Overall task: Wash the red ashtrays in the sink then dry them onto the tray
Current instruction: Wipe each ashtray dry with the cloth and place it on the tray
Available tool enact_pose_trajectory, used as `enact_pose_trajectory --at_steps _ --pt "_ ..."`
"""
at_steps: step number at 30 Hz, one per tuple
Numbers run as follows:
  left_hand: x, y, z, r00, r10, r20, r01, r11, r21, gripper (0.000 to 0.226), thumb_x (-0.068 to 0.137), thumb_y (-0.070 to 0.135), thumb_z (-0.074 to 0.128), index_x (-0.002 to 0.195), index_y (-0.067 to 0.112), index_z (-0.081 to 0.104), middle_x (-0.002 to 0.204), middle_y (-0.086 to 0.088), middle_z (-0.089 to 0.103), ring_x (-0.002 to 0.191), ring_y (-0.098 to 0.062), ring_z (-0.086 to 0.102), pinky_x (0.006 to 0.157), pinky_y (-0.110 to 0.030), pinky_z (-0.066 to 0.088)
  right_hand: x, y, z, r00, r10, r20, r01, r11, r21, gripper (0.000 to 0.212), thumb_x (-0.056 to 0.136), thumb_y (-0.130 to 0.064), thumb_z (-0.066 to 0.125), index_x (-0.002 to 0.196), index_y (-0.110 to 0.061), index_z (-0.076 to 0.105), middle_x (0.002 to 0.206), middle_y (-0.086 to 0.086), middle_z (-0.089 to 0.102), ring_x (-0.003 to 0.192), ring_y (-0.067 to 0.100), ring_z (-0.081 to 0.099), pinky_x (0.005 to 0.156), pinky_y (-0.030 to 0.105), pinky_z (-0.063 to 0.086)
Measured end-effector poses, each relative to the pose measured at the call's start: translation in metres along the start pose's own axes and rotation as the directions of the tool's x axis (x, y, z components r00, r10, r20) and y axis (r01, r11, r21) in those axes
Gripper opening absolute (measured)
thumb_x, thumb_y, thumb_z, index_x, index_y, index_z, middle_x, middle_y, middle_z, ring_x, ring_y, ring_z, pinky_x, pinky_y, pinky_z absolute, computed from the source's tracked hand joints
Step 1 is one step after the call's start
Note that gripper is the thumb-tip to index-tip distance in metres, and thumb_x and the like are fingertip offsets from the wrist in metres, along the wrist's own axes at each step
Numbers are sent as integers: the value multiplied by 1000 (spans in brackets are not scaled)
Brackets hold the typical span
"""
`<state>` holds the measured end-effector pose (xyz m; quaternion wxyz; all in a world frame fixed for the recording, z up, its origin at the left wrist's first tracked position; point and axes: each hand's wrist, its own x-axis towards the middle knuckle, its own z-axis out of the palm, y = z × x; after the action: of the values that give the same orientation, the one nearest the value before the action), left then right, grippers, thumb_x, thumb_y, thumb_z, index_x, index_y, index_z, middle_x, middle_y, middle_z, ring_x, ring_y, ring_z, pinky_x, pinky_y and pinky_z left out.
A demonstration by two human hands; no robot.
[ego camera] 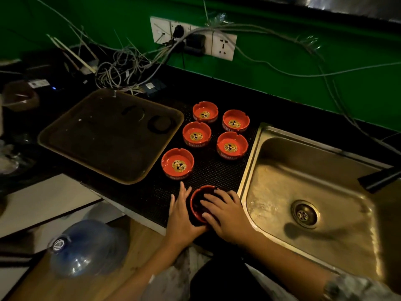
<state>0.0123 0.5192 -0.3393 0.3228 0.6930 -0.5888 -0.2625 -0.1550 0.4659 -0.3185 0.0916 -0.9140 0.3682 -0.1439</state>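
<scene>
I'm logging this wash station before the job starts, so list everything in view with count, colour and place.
ashtrays on the mat: five, red with gold centres, between tray and sink
held ashtray: one, red, at the mat's near edge
tray: one, brown, left of the ashtrays
mat: one, black, under the ashtrays
sink: one, steel, at right
sockets: white, on the green wall
cables: grey tangle, behind the tray
water bottle: one, blue, lower left
left hand: touches the held ashtray's left side
right hand: lies over its top
</scene>
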Motion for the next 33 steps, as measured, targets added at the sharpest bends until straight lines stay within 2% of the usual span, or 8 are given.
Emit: enact_pose_trajectory --at_steps 4,10,15,17,22,29,31,33 --pt "-6 -6 -1 998 59 17 -60 998 15 125 56 82 65 152 16 20 158 13 -5 144 9 -4 121 -25 -1 4 2 0 991 -77 111 82 996 -42 50 99 -51 23 121 -26 60 144 -5 46 139 22 33 111 53 16" --pt "-7 -6 -8 989 116 93 -120 992 30 124 63 56 76 153 31 -6 162 5 8 149 -6 6 122 -34 -1 11 24 -8 914 -317 252 316 948 44 48 100 -48 29 137 -24 48 146 -3 45 141 17 30 116 45 16" --pt "-5 -11 -2 985 161 62 -167 980 109 112 65 58 75 153 14 20 157 8 22 149 -10 12 122 -41 4 23 50 -24 755 -540 372 523 838 154 47 100 -37 35 140 -13 44 147 2 42 141 20 28 116 36 19" --pt "-3 -12 -2 988 144 56 -149 985 84 108 65 56 75 152 17 23 155 8 28 148 -9 13 122 -40 4 33 58 -27 751 -536 386 521 840 154 46 101 -35 33 139 -11 45 146 5 44 139 21 32 116 33 19" --pt "0 -10 3 995 103 -1 -103 991 82 108 61 70 74 148 22 32 150 19 32 146 -5 18 121 -32 5 42 32 -9 841 -416 346 398 909 123 50 92 -30 35 129 -3 54 134 14 53 124 29 49 109 37 31" --pt "4 -9 13 995 29 -96 -19 994 110 112 47 75 77 141 25 43 138 21 38 138 1 24 119 -30 5 57 54 -30 648 -627 432 574 775 265 34 82 -11 53 113 -12 68 125 1 63 125 23 46 108 37 30" --pt "6 -9 12 997 26 -73 -18 994 109 112 48 77 75 143 28 39 140 20 38 137 0 24 120 -38 10 61 59 -35 650 -627 429 623 763 172 28 83 -13 56 108 -15 70 122 -1 64 121 24 46 104 37 33" --pt "11 -7 9 999 15 -36 -11 996 90 116 51 77 72 148 30 28 144 18 37 138 -2 24 121 -44 8 60 59 -32 715 -580 390 611 790 54 27 83 -19 56 106 -16 70 119 0 63 117 24 48 100 36 33"
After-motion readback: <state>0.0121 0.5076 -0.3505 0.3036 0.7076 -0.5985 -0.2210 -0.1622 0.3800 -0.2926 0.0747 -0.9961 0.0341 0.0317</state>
